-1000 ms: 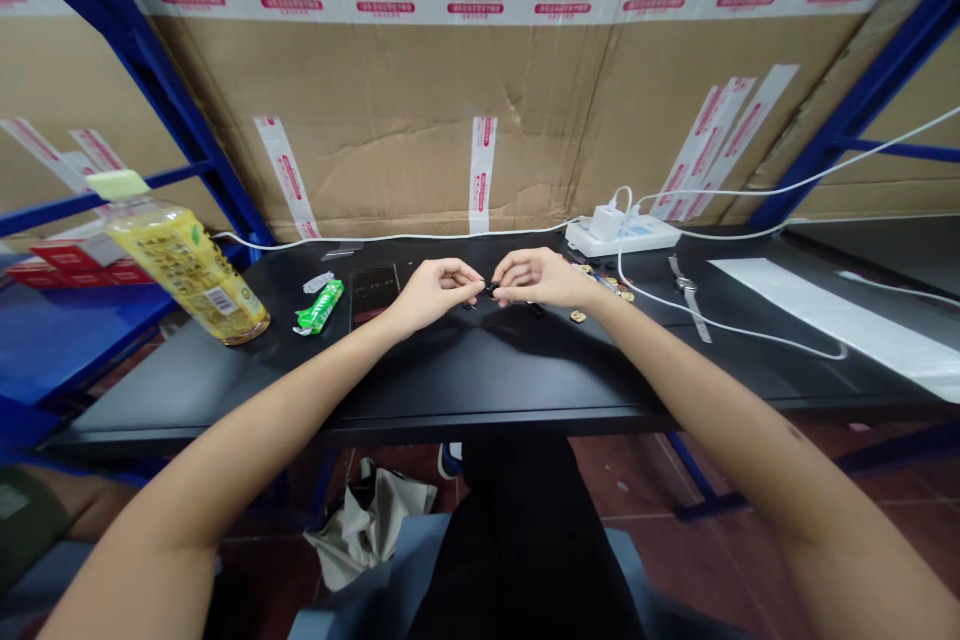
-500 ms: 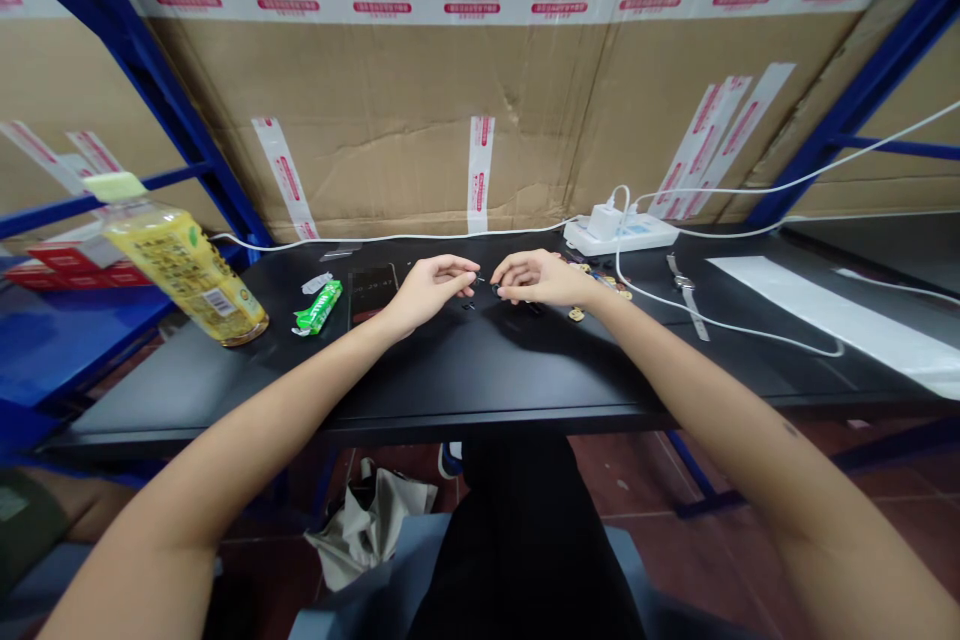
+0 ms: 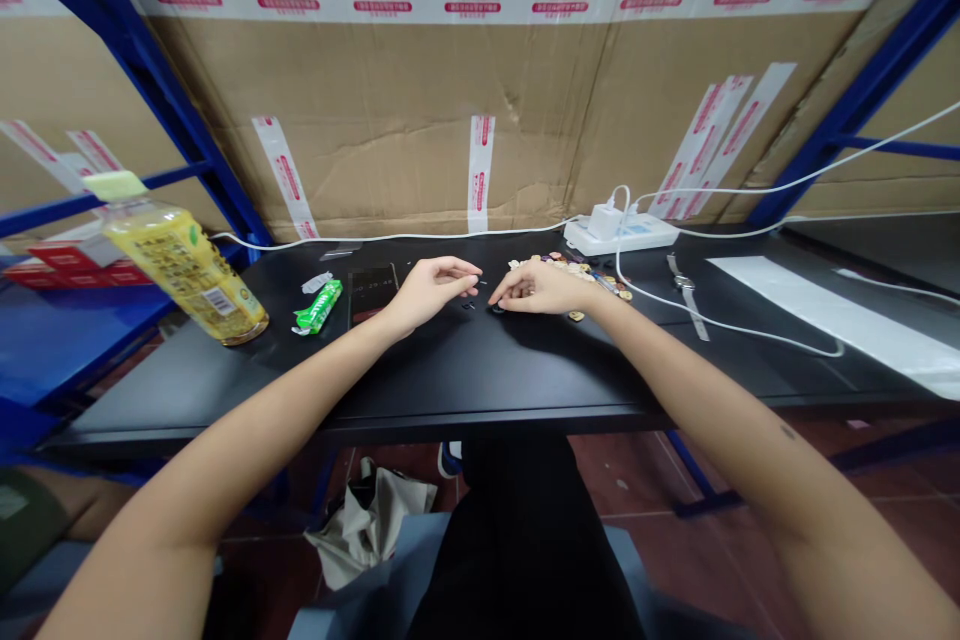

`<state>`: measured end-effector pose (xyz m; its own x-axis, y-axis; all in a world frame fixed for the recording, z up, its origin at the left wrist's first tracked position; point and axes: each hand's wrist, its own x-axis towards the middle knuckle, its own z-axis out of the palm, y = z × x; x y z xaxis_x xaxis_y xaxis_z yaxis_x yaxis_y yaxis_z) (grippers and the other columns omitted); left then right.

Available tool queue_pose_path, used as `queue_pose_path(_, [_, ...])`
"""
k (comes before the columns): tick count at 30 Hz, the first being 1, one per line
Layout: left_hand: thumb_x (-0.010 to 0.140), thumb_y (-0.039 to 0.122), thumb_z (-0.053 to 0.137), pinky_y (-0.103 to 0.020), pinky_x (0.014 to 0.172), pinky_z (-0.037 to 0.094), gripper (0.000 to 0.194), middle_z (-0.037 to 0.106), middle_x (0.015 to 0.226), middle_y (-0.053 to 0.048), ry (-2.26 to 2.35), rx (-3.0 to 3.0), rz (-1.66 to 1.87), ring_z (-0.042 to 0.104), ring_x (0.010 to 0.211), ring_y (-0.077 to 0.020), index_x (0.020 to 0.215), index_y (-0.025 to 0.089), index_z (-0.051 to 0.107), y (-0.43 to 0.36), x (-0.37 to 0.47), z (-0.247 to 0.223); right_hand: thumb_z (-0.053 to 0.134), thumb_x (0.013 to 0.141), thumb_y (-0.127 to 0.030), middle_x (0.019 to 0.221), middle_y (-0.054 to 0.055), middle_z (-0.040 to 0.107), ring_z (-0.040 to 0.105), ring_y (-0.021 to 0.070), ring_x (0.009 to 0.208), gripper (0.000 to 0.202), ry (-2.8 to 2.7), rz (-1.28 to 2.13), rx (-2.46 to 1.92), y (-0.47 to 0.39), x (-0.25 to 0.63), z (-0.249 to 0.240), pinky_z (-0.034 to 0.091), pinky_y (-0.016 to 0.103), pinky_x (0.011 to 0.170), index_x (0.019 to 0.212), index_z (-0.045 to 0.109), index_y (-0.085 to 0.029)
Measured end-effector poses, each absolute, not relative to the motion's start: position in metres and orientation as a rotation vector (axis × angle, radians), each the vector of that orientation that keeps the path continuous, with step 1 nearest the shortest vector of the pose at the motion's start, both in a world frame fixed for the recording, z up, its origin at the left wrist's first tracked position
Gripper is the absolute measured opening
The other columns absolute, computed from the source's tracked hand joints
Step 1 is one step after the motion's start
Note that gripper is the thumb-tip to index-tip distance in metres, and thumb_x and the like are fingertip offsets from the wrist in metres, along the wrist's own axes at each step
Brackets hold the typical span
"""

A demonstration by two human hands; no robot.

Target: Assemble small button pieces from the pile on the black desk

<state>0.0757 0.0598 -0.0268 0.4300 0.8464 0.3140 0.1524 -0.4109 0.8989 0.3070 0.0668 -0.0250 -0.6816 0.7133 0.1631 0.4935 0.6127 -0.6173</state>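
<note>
My left hand (image 3: 435,292) pinches a thin, needle-like piece (image 3: 482,282) just above the black table. Close by on the right, my right hand (image 3: 541,288) is lowered to the tabletop, fingertips on a small dark round item (image 3: 497,307); its fingers are closed around it or resting on it. Between the hands lie small black pieces (image 3: 469,305). Behind and beside my right hand spreads a pile of colourful buttons (image 3: 592,272), partly covered by the hand. A dark phone (image 3: 373,290) showing digits lies left of my left hand.
A yellow drink bottle (image 3: 187,265) and a green wrapper packet (image 3: 320,308) stand or lie at the left. On the right are a white power strip (image 3: 622,232) with cables, a wristwatch (image 3: 688,295) and a white strip (image 3: 825,315).
My right hand has moved down and slightly away from my left hand, bringing the dark round item to the tabletop. More of the button pile shows. My left hand has barely moved.
</note>
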Motion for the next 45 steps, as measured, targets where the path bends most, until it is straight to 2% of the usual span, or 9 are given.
queue_pose_path(8, [0.079, 0.034, 0.072, -0.033, 0.083, 0.052, 0.028, 0.072, 0.089, -0.009, 0.875, 1.813, 1.052, 0.069, 0.083, -0.0181, 0.095, 0.012, 0.071, 0.057, 0.077, -0.024, 0.057, 0.076, -0.024, 0.078, 0.005, 0.070, 0.059, 0.0114, 0.065, 0.027, -2.361, 0.495, -1.002, 0.063, 0.311, -0.017, 0.045, 0.022, 0.062, 0.093, 0.074, -0.013])
queue_pose_path(11, [0.078, 0.033, 0.072, -0.033, 0.085, 0.052, 0.027, 0.072, 0.089, -0.009, 0.880, 1.811, 1.050, 0.068, 0.084, -0.0179, 0.094, 0.012, 0.071, 0.056, 0.077, -0.024, 0.058, 0.072, -0.025, 0.069, 0.003, 0.066, 0.055, 0.0112, 0.060, 0.022, -2.390, 0.312, -1.130, 0.061, 0.320, -0.010, 0.041, 0.023, 0.059, 0.084, 0.072, -0.014])
queue_pose_path(14, [0.077, 0.032, 0.072, -0.035, 0.087, 0.051, 0.026, 0.073, 0.089, -0.009, 0.889, 1.803, 1.048, 0.068, 0.086, -0.0184, 0.093, 0.012, 0.071, 0.056, 0.077, -0.024, 0.058, 0.072, -0.029, 0.063, 0.001, 0.063, 0.052, 0.0103, 0.056, 0.018, -2.493, 0.311, -1.292, 0.057, 0.326, -0.002, 0.038, 0.023, 0.056, 0.074, 0.070, -0.015])
queue_pose_path(21, [0.074, 0.031, 0.074, -0.037, 0.092, 0.049, 0.025, 0.074, 0.090, -0.009, 0.922, 1.768, 1.018, 0.069, 0.087, -0.0180, 0.092, 0.013, 0.070, 0.055, 0.078, -0.023, 0.062, 0.074, -0.043, 0.068, 0.002, 0.066, 0.050, 0.0101, 0.051, 0.028, -2.529, 0.277, -1.647, 0.046, 0.324, 0.009, 0.032, 0.024, 0.051, 0.068, 0.066, -0.016])
queue_pose_path(26, [0.073, 0.032, 0.075, -0.037, 0.092, 0.050, 0.026, 0.074, 0.091, -0.010, 0.926, 1.773, 1.017, 0.069, 0.088, -0.0190, 0.091, 0.013, 0.070, 0.052, 0.079, -0.022, 0.067, 0.071, -0.043, 0.062, 0.002, 0.064, 0.052, 0.0111, 0.052, 0.027, -2.556, 0.233, -1.620, 0.048, 0.321, 0.004, 0.033, 0.025, 0.053, 0.064, 0.066, -0.017])
queue_pose_path(30, [0.072, 0.032, 0.077, -0.039, 0.094, 0.049, 0.029, 0.074, 0.096, -0.010, 0.935, 1.768, 1.010, 0.069, 0.092, -0.0207, 0.092, 0.013, 0.072, 0.051, 0.078, -0.022, 0.071, 0.069, -0.040, 0.061, 0.001, 0.063, 0.052, 0.0110, 0.052, 0.023, -2.563, 0.253, -1.429, 0.053, 0.322, -0.003, 0.035, 0.026, 0.055, 0.065, 0.066, -0.018])
queue_pose_path(34, [0.067, 0.030, 0.080, -0.040, 0.094, 0.051, 0.031, 0.074, 0.096, -0.011, 0.914, 1.739, 0.995, 0.069, 0.094, -0.0221, 0.092, 0.013, 0.073, 0.053, 0.078, -0.023, 0.068, 0.074, -0.040, 0.061, 0.001, 0.062, 0.053, 0.0109, 0.055, 0.024, -2.518, 0.369, -1.192, 0.056, 0.320, -0.008, 0.039, 0.025, 0.056, 0.071, 0.066, -0.017])
queue_pose_path(38, [0.063, 0.027, 0.083, -0.040, 0.095, 0.051, 0.033, 0.074, 0.096, -0.011, 0.916, 1.719, 0.988, 0.068, 0.094, -0.0221, 0.092, 0.012, 0.073, 0.053, 0.079, -0.023, 0.065, 0.079, -0.046, 0.070, 0.004, 0.065, 0.058, 0.0114, 0.059, 0.033, -2.230, 0.638, -1.016, 0.057, 0.313, -0.011, 0.046, 0.025, 0.059, 0.082, 0.064, -0.014])
queue_pose_path(45, [0.063, 0.024, 0.082, -0.040, 0.094, 0.050, 0.036, 0.071, 0.094, -0.009, 0.841, 1.741, 1.029, 0.066, 0.094, -0.0195, 0.095, 0.012, 0.069, 0.054, 0.077, -0.025, 0.070, 0.076, -0.048, 0.076, 0.009, 0.070, 0.067, 0.0148, 0.065, 0.042, -2.015, 1.126, -0.918, 0.060, 0.307, -0.016, 0.056, 0.030, 0.067, 0.093, 0.063, -0.010])
